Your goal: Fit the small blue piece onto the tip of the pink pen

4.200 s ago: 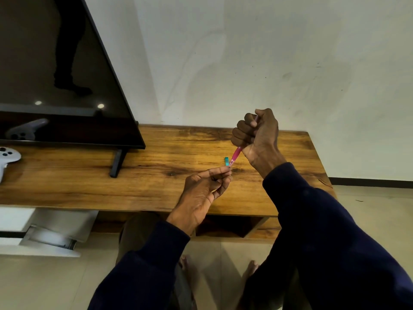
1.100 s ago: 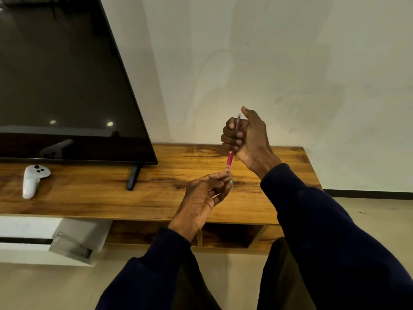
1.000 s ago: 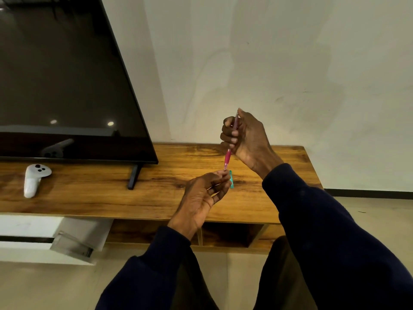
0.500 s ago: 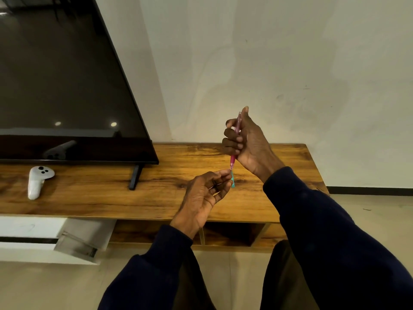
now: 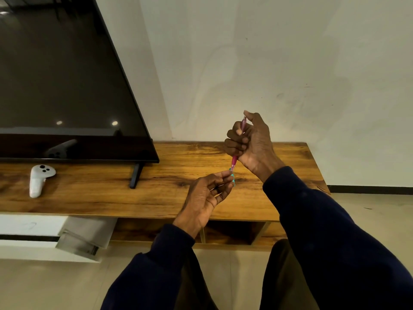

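My right hand [image 5: 251, 140] grips a thin pink pen [image 5: 234, 161] in a fist, thumb raised by its top end, tip pointing down. My left hand [image 5: 207, 194] pinches a small teal piece [image 5: 232, 177] between fingertips and thumb, right at the pen's lower tip. Most of the teal piece is hidden by the fingers. Both hands hover above a wooden TV cabinet [image 5: 167, 189].
A large dark TV [image 5: 62, 86] stands on the cabinet at the left, on a black leg [image 5: 135, 175]. A white handheld controller [image 5: 39, 179] lies in front of it. A white drawer unit [image 5: 33, 236] sits below left. White wall behind, tiled floor below.
The right hand has kept the pen upright with small shifts, lowering its tip to the teal piece pinched in the left hand. The view has drifted slightly.
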Action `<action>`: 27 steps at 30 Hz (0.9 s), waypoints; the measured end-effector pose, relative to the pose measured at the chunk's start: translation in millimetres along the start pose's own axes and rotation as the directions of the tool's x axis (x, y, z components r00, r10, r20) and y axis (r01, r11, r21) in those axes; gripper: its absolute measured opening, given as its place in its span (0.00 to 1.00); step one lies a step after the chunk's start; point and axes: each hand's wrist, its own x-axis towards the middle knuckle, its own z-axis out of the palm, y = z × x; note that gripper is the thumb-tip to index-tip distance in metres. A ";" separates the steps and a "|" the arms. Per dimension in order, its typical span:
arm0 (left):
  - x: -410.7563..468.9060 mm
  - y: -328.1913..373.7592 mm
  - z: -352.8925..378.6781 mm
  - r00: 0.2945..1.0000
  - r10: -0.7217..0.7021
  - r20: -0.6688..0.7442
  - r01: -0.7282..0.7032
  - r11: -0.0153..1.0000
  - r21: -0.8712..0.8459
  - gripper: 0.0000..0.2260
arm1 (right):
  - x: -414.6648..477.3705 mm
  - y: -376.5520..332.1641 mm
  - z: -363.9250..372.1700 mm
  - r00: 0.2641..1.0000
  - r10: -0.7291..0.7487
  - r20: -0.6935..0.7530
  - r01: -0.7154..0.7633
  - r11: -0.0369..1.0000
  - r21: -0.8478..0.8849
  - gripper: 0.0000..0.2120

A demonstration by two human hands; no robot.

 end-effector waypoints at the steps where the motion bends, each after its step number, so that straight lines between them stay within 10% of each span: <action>1: 0.2 -0.5 0.1 1.000 -0.002 0.000 0.002 1.000 0.003 0.14 | 0.1 0.3 -0.3 1.000 -0.006 -0.001 0.006 1.000 0.001 0.25; 27: 2.6 -2.7 2.9 1.000 -0.008 -0.011 0.008 1.000 0.018 0.18 | 6.1 3.8 -2.3 0.998 -0.058 -0.041 0.057 0.998 -0.015 0.25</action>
